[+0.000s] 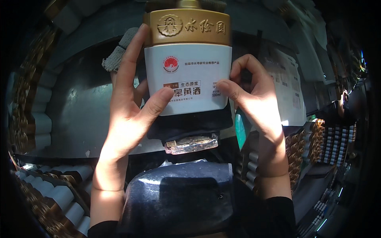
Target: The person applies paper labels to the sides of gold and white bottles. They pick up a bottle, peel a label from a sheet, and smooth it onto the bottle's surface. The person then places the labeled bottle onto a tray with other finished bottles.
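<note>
A flat-sided bottle (188, 73) with a white body and an embossed gold shoulder is held before me, front face up. My left hand (129, 93) grips its left side: the thumb presses on the lower front and the index finger reaches up along the gold edge. Grey knit covers (116, 57) sit on other fingers of that hand. My right hand (258, 95) is at the right edge, its thumb against the lower right front and its index finger curled. Under the bottle lies a black cloth (190, 123). The bottle's back is hidden.
Below the cloth, a block wrapped in clear tape (193, 144) sticks out. White printed sheets (291, 85) lie to the right, and a green piece (240, 129) shows beneath my right hand. Rows of white-and-gold bottles (59, 194) stand at lower left, with more bottles (335, 144) at right.
</note>
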A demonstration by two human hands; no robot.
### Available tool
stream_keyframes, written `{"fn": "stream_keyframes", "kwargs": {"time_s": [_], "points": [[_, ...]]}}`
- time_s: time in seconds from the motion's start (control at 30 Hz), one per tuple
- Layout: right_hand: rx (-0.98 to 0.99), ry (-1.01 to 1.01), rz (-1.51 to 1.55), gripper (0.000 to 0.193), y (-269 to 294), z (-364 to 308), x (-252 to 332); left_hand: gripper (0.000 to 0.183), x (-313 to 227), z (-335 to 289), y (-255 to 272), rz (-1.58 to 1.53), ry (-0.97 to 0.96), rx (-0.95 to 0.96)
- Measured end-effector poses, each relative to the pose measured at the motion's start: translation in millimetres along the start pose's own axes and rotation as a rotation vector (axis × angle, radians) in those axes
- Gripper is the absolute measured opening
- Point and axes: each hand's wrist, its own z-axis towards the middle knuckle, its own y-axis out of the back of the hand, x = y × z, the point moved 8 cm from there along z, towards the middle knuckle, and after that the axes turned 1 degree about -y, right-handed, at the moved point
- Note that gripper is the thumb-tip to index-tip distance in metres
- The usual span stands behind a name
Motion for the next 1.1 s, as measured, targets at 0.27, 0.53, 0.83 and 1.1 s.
{"fn": "stream_keyframes", "kwargs": {"time_s": [0.27, 0.53, 0.83, 1.1], "points": [[0.023, -0.017, -0.062, 0.037, -4, 3, -8, 0.086, -1, -4, -1, 0.023, 0.175, -0.007], [0.075, -0.106, 0.103, 0.032, -6, 7, -4, 0.084, 0, 0, 2, -0.117, 0.075, -0.030], [0.037, 0.024, -0.023, 0.029, -4, 4, -4, 0.072, 3, -5, -1, -0.020, 0.085, -0.023], [0.091, -0.038, -0.040, 0.017, 2, -3, -8, 0.070, 8, -14, 12, -0.072, 0.096, -0.013]]}}
